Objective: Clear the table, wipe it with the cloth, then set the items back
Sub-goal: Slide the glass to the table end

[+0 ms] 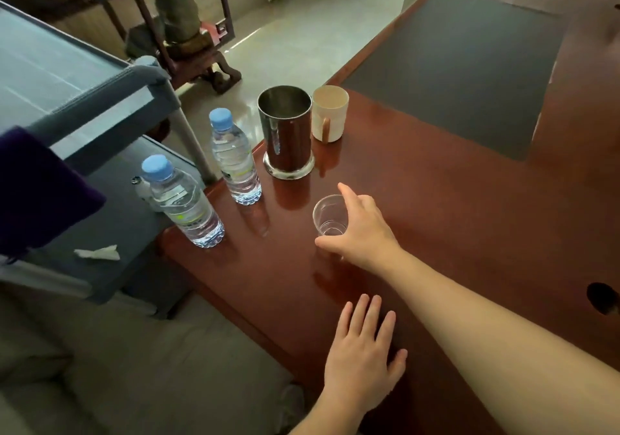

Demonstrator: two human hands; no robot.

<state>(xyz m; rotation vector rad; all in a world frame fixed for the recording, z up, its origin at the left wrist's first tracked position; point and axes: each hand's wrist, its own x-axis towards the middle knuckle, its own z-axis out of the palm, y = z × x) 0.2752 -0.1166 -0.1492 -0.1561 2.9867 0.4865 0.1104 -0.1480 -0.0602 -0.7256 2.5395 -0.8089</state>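
A clear plastic cup [328,215] stands upright on the red-brown wooden table [436,206]. My right hand [364,233] curls around its right side, index finger behind the rim and thumb in front of the base. My left hand [364,350] lies flat with fingers spread near the table's front edge. Two water bottles with blue caps [186,205] [235,159] stand along the left edge. Behind them are a tall steel canister [287,133] and a cream mug [328,112]. A purple cloth [43,193] hangs on the grey cart at the left.
The grey cart [100,99] stands tight against the table's left end, with a crumpled white tissue [97,253] on its lower shelf. A dark mat [469,65] covers the far tabletop. A round cable hole [602,297] is at the right. A beige cushion [151,367] lies below.
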